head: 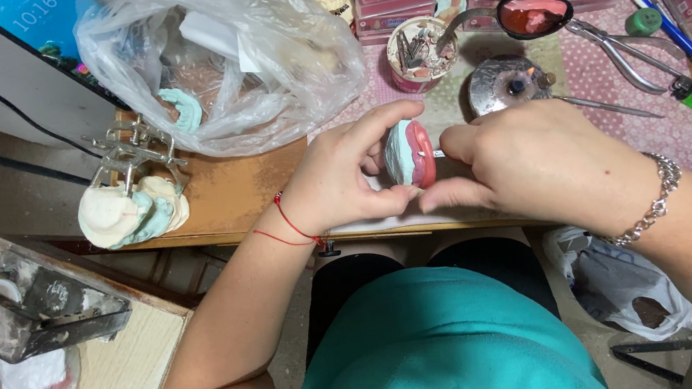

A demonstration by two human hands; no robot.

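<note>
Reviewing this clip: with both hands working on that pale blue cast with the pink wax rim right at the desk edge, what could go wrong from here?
1. The left hand pinches the dental cast above the desk edge; a slip could drop it toward the lap or floor.
2. The right hand presses a thin tool tip, barely visible, against the pink wax rim; too much force could gouge it or prick a finger.
3. The articulator with casts sits at the desk's corner and might be knocked off by an elbow.
</note>
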